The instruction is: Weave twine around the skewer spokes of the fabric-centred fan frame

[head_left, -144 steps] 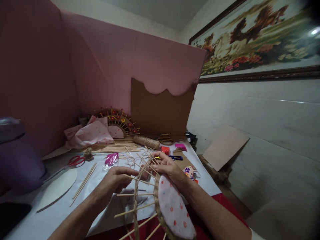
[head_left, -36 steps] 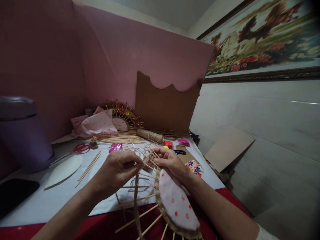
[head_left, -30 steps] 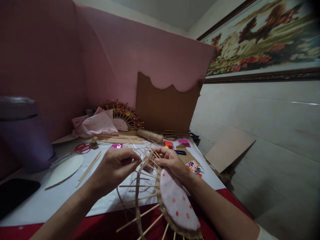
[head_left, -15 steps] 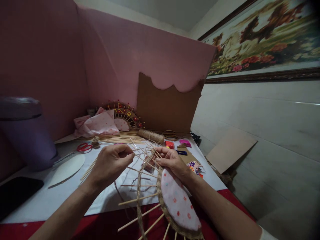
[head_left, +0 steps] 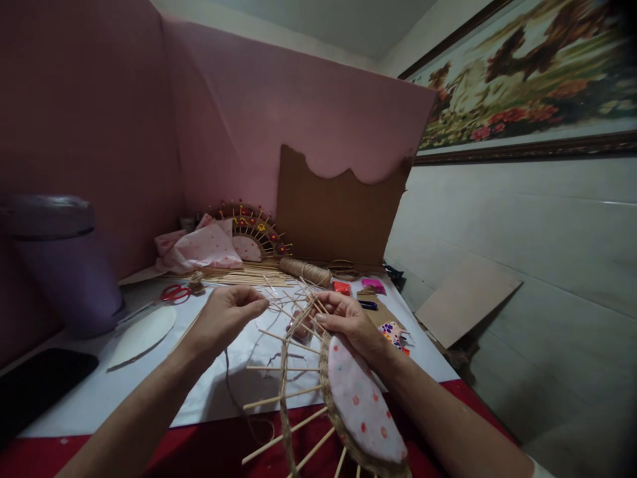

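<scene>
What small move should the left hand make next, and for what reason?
A twine band already crosses the lower sticks, the right hand steadies the fan-shaped frame, and the left hand seems to pinch the strand that hangs beneath it. So perhaps move the left hand toward the right one and wrap the strand around a stick there.

Left fingers (head_left: pixel 255 304) pinched, right fingers (head_left: pixel 334 302) curled; forearms (head_left: pixel 144 398) angled inward.
</scene>
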`<move>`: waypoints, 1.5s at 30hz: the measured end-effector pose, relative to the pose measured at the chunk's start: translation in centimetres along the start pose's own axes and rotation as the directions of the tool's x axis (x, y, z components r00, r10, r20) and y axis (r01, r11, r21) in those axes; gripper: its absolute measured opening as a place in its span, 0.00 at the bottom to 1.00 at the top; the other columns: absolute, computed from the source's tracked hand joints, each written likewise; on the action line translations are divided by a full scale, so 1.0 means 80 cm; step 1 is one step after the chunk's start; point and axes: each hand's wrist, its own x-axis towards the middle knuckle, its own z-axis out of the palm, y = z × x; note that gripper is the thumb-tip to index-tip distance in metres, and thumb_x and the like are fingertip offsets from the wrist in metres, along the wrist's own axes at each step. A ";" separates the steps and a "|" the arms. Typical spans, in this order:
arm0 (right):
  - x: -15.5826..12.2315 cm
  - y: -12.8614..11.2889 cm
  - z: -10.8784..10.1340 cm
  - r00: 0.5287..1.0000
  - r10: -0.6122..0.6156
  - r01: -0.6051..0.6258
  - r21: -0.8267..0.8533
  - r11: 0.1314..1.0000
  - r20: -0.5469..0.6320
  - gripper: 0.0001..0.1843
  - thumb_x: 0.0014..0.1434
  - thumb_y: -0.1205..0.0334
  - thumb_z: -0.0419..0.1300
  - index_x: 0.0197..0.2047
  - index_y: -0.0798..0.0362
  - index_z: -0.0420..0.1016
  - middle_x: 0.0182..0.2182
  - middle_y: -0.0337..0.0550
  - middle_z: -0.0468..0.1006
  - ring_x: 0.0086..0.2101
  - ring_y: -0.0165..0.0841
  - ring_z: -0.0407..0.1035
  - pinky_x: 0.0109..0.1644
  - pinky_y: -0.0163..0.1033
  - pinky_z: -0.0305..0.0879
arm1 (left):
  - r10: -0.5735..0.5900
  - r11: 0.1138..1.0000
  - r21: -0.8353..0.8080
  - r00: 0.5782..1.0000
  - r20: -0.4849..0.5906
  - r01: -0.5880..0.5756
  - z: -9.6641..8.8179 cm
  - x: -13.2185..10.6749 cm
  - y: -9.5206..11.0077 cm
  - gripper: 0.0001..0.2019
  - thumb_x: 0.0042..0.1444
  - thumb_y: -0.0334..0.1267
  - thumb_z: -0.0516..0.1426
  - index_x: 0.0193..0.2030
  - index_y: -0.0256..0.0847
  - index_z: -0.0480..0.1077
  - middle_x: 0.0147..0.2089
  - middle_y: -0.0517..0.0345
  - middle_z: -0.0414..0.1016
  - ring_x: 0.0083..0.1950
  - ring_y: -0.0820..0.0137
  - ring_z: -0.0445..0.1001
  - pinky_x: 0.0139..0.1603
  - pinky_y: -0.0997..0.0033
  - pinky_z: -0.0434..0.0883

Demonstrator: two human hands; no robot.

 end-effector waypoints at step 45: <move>-0.007 -0.002 0.009 1.000 -0.006 0.006 0.005 1.000 0.023 0.19 0.45 0.66 0.65 0.42 0.57 0.70 0.34 0.44 0.76 0.31 0.27 0.71 0.38 0.32 0.65 | -0.270 0.933 -0.094 0.849 0.455 0.347 0.010 -0.007 0.006 0.10 0.40 0.32 0.57 0.30 0.36 0.77 0.13 0.69 0.49 0.17 0.79 0.43 0.19 0.73 0.39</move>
